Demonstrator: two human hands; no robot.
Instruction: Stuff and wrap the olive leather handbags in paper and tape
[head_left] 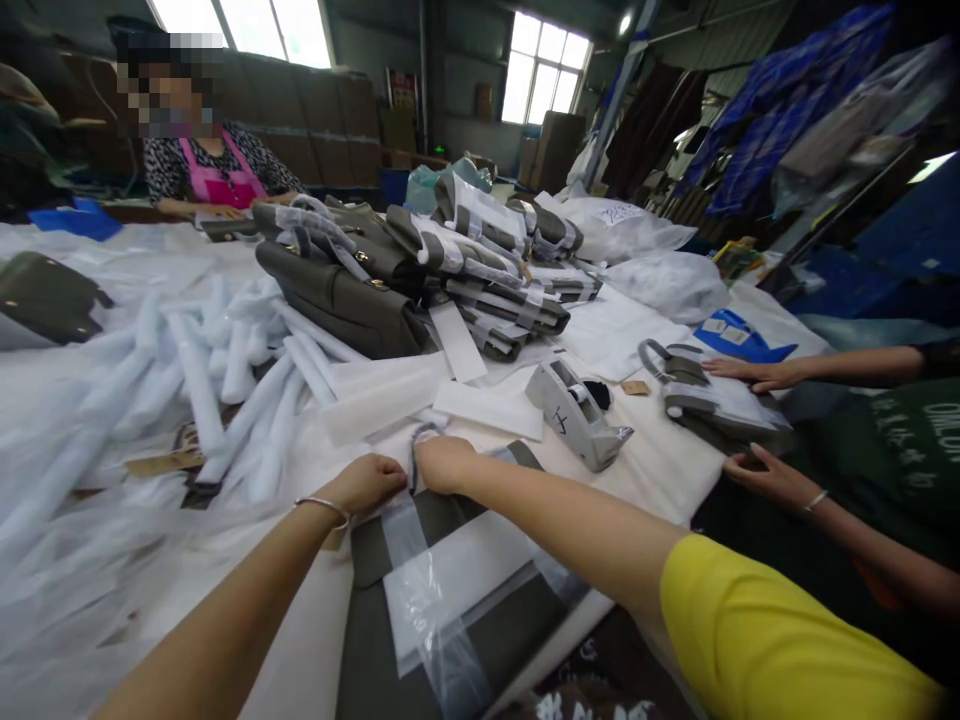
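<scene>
A dark olive handbag [375, 640] lies flat in front of me, with a white foam sheet [457, 570] on it and clear plastic strips [427, 600] across. At its top edge stands the wrapped bag handle [414, 455]. My right hand [448, 464] is closed around the handle's right side, its fingertips hidden. My left hand [373, 482] is closed beside the handle's left side, fingers pinched together; what they hold cannot be made out. Just beyond are white foam strips [487, 408] and a grey tape dispenser [574, 410].
White foam rolls [202, 390] are heaped at left. Olive handbags [337, 290] are piled behind. At right, a co-worker's hands [772, 475] rest on another wrapped bag [720, 400]. Across the table stands a person in a pink apron [225, 175]. A blue packet [739, 335] lies at right.
</scene>
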